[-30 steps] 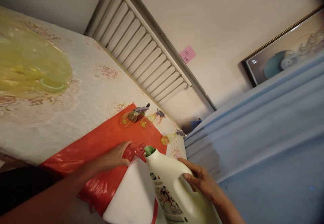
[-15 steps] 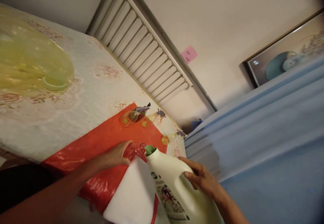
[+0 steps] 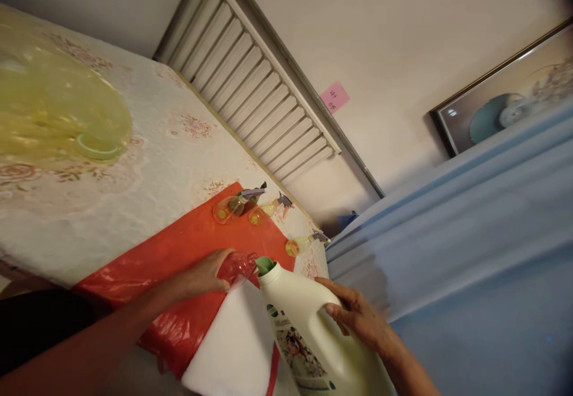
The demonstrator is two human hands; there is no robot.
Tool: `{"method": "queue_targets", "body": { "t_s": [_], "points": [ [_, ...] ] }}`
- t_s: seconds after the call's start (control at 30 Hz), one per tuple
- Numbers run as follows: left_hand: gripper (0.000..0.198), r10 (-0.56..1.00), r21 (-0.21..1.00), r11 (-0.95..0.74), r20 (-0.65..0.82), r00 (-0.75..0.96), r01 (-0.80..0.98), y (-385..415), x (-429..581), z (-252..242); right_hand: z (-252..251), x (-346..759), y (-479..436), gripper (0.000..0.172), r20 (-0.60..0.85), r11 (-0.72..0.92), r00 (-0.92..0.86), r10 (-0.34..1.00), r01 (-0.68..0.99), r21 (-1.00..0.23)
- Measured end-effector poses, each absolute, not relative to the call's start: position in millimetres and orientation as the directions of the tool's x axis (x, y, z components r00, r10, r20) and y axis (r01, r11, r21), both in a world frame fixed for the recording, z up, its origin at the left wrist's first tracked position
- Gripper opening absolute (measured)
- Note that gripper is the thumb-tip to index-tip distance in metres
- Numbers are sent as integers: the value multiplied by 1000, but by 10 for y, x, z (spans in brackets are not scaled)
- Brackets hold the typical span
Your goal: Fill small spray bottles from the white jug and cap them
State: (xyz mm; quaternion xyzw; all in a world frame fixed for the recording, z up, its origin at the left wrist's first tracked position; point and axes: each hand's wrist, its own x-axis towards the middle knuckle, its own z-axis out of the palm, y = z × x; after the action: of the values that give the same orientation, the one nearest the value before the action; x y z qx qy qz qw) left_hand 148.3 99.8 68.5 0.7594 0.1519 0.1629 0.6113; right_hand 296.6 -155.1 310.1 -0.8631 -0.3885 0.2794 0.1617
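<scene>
My left hand (image 3: pixel 215 274) is closed around a clear plastic bottle (image 3: pixel 239 269) with no cap or sprayer on its neck. A large cream detergent jug (image 3: pixel 308 324) with a picture label and a green pouring spout (image 3: pixel 265 265) is gripped at its handle by my right hand (image 3: pixel 358 318). The jug's spout meets the mouth of the small bottle; whether liquid is flowing I cannot make out. Under the bottle lie a red plastic sheet (image 3: pixel 179 235) and a folded white cloth (image 3: pixel 233 342).
Three spray bottles, the nearest-right one (image 3: pixel 299 246) included, sit by the sheet's far edge. A yellow plastic bag (image 3: pixel 58 104) rests on the flowered tablecloth (image 3: pixel 165 163). Behind stands a radiator (image 3: pixel 250 68); a blue curtain (image 3: pixel 470 217) hangs at right.
</scene>
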Motion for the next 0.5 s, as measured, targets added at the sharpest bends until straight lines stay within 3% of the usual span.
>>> {"method": "queue_targets", "body": {
  "t_s": [0.5],
  "points": [
    [77, 435, 977, -211, 76, 897, 20, 999, 1487, 699, 3107, 2961, -1541, 74, -360, -637, 529, 768, 582, -505]
  ]
}}
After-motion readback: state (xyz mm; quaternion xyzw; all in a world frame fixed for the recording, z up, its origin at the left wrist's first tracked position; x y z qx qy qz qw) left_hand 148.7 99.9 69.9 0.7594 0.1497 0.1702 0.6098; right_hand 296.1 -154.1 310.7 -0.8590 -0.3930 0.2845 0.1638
